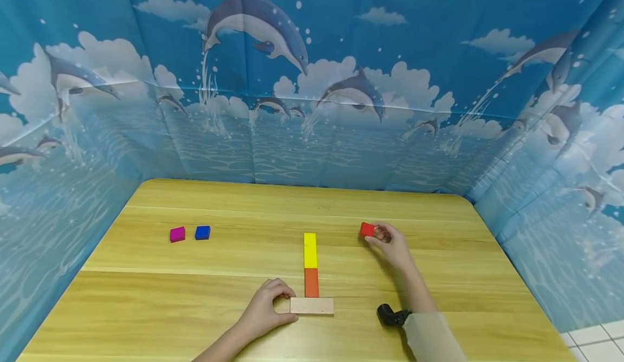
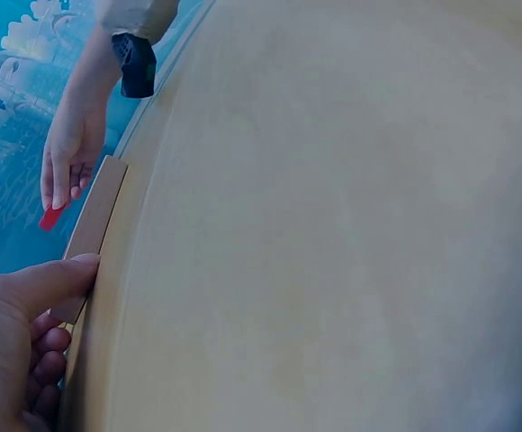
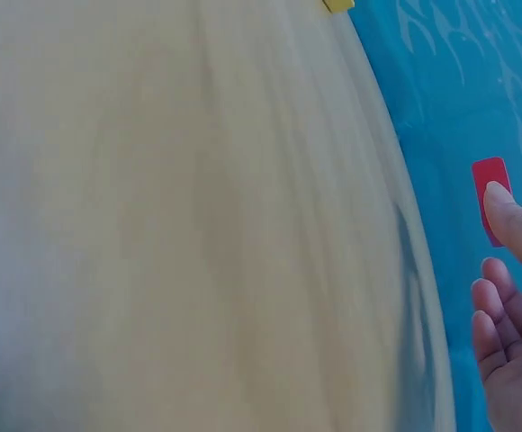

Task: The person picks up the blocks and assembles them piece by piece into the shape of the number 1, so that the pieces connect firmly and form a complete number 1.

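My left hand (image 1: 265,309) grips the left end of a plain wooden block (image 1: 313,306), thumb on the near side and fingers on the far side. Just beyond that block lies an orange-red block (image 1: 311,283), and a yellow block (image 1: 310,250) continues the line away from me. Over the right half of the table, my right hand (image 1: 392,244) pinches a small red block (image 1: 367,229) between thumb and fingers. The left wrist view also shows the wooden block (image 2: 97,211) under the left thumb. In the right wrist view the red block (image 3: 492,200) is held clear of the tabletop.
A magenta block (image 1: 177,234) and a blue block (image 1: 202,232) lie side by side on the left of the wooden table (image 1: 161,297). A black device (image 1: 391,316) sits at the right wrist. Behind the table hangs a dolphin-print curtain (image 1: 292,150).
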The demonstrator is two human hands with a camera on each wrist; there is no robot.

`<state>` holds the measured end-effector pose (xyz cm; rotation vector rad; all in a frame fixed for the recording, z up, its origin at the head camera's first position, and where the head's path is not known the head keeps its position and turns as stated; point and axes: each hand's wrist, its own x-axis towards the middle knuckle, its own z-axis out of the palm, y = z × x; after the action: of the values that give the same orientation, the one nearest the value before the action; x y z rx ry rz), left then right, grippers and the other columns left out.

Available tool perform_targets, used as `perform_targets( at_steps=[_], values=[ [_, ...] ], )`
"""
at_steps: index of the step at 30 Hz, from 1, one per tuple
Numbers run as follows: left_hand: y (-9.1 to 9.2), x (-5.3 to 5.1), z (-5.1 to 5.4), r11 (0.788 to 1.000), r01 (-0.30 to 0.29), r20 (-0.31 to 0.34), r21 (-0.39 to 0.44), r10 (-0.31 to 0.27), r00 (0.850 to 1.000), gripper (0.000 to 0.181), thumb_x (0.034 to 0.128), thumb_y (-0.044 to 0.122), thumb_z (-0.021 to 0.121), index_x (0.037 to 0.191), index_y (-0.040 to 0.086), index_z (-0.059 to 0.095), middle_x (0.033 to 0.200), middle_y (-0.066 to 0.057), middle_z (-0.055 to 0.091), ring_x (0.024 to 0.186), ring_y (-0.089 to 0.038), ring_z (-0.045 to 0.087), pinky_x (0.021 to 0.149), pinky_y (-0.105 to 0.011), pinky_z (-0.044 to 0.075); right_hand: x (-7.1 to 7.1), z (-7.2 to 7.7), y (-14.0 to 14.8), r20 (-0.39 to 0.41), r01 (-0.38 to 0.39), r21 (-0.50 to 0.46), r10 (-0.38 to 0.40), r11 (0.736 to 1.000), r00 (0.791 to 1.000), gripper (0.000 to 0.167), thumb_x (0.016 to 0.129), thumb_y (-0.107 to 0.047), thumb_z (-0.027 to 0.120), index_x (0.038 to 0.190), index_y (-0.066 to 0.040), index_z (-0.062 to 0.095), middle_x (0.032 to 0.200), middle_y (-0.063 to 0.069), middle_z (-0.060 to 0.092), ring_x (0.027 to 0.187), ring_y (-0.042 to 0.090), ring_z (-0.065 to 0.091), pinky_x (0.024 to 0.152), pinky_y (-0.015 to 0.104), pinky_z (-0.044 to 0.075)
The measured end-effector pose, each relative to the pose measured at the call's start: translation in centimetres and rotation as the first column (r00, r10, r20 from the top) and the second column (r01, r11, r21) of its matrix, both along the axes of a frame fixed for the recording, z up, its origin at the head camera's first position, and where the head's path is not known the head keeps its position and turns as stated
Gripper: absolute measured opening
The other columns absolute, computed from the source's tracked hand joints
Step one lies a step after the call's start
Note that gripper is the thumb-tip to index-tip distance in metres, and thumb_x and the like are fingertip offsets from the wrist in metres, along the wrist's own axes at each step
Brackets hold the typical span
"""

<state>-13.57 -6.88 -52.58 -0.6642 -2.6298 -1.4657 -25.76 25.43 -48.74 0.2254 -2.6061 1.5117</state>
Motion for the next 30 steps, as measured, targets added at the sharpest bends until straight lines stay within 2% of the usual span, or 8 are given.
perform_targets(
  at_steps=[11, 19, 25, 30],
  values=[
    [0.0, 0.0, 0.0, 1.000, -0.003, 0.003, 0.000, 0.003, 1.000, 0.031, 0.0624, 0.021, 0.083, 0.087, 0.020, 0.064, 0.086, 0.016, 0.055, 0.083, -0.006, 0.045, 0.076, -0.026, 0.042, -1.5, 0.0, -2.1, 0.012, -0.006, -0.049, 0.006, 0.999, 1.000, 0.039, 0.081, -0.012, 0.069, 0.115, 0.001, 0.057, 0.099, 0.019, 0.055, 0.081, 0.015, 0.049, 0.069, 0.018, 0.042],
    [0.0, 0.0, -0.1, 1.000, -0.005, -0.001, -0.004, 0.005, 1.000, 0.031, 0.0623, 0.021, 0.083, 0.087, 0.020, 0.064, 0.086, 0.016, 0.055, 0.083, -0.005, 0.045, 0.076, -0.026, 0.042, -2.4, 0.0, -3.9, 0.030, -0.063, -0.049, 0.065, 0.997, 0.997, 0.038, 0.081, -0.010, 0.069, 0.116, 0.000, 0.056, 0.098, 0.018, 0.055, 0.081, 0.019, 0.049, 0.070, 0.021, 0.043],
    [0.1, 0.0, 0.0, 1.000, -0.005, 0.011, -0.004, 0.005, 1.000, 0.031, 0.0630, 0.022, 0.083, 0.087, 0.021, 0.064, 0.086, 0.016, 0.055, 0.084, -0.006, 0.045, 0.076, -0.026, 0.042, -3.2, -0.1, -4.9, 0.005, -0.096, -0.023, 0.096, 0.995, 0.995, 0.036, 0.080, -0.010, 0.069, 0.114, -0.002, 0.058, 0.095, 0.016, 0.056, 0.079, 0.019, 0.049, 0.069, 0.023, 0.043],
    [0.1, 0.0, -0.1, 1.000, -0.004, 0.017, -0.005, 0.004, 1.000, 0.031, 0.0631, 0.022, 0.083, 0.087, 0.021, 0.064, 0.086, 0.016, 0.055, 0.084, -0.005, 0.044, 0.076, -0.025, 0.042, -2.8, 1.2, -6.4, -0.014, -0.136, -0.023, 0.135, 0.990, 0.991, 0.035, 0.080, -0.005, 0.068, 0.113, 0.003, 0.057, 0.093, 0.020, 0.056, 0.079, 0.022, 0.048, 0.068, 0.024, 0.042]
  ],
)
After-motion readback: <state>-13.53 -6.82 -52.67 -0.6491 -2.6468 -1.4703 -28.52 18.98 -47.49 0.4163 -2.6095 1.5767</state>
